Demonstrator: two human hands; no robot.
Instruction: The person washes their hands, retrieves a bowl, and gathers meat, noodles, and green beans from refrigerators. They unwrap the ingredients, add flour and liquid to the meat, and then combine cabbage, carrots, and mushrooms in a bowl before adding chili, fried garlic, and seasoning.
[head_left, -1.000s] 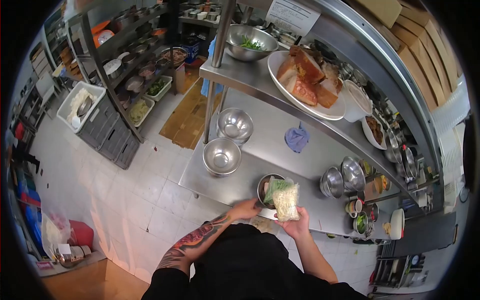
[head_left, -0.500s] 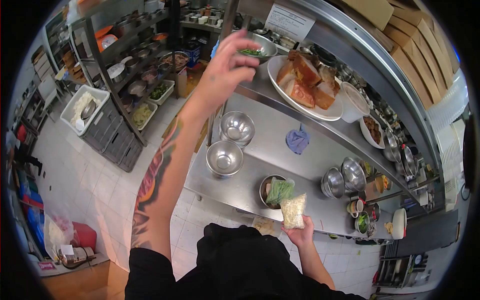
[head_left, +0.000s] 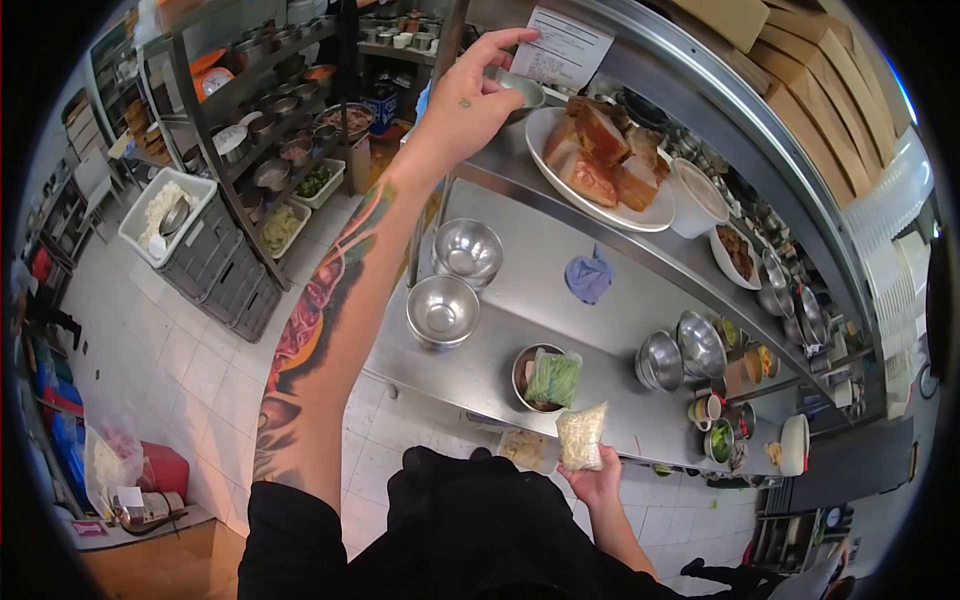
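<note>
My left hand (head_left: 490, 88) reaches up to the upper shelf, thumb and fingers apart, with nothing seen between them. Its fingertips are at the left edge of a printed paper slip (head_left: 562, 50), and the thumb overlaps a metal bowl (head_left: 527, 92). Low in view, my right hand (head_left: 595, 480) is closed round the bottom of a clear plastic bag of pale, shredded-looking food (head_left: 581, 436). Just beyond that bag, a bag of green vegetables (head_left: 554, 377) rests on a round metal bowl (head_left: 523, 368) on the steel counter (head_left: 500, 330).
A white dish of large cooked meat pieces (head_left: 605, 165) and a lidded plastic tub (head_left: 697, 198) stand on the upper shelf. Metal bowls (head_left: 443, 311) sit on the counter left, near a blue cloth (head_left: 588, 275). Stacked grey crates (head_left: 215, 275) stand on the floor.
My left hand has risen and stretched its fingers toward the paper slip. My right hand has lowered a little with its bag, so more of the green vegetable bag shows.
</note>
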